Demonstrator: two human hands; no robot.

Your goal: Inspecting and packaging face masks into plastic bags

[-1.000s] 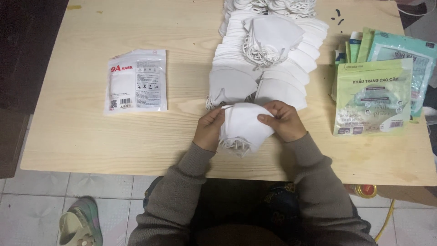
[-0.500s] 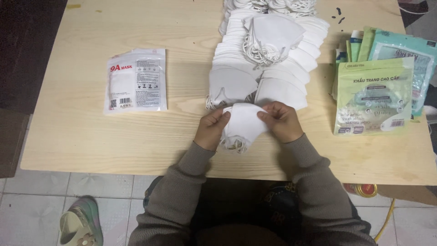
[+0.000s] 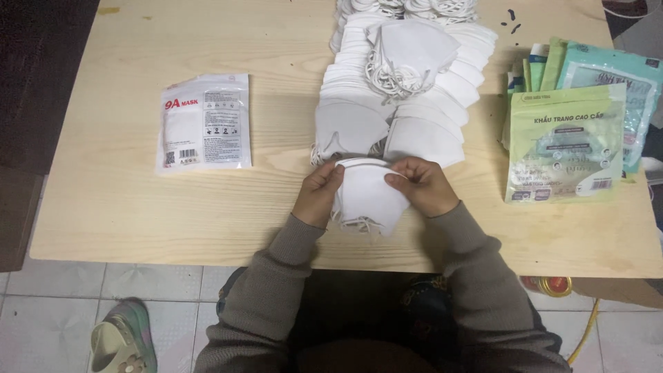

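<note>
One white face mask [image 3: 366, 197] is held folded at table edge, pinched shut between left hand [image 3: 318, 193] and right hand [image 3: 423, 185]. One sealed mask pouch [image 3: 205, 122] is seen at 9 o'clock; mask pile [image 3: 407, 83] at 12 and empty green pouches [image 3: 566, 145] at 3 remain unpacked.

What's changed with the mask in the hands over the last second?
Very little. Both the left hand and right hand keep pinching the white mask by its upper edge at the near table edge; its bulging front has been pressed flatter, ear loops hanging below. The mask stacks, the white packet and the green packets lie as before.
</note>
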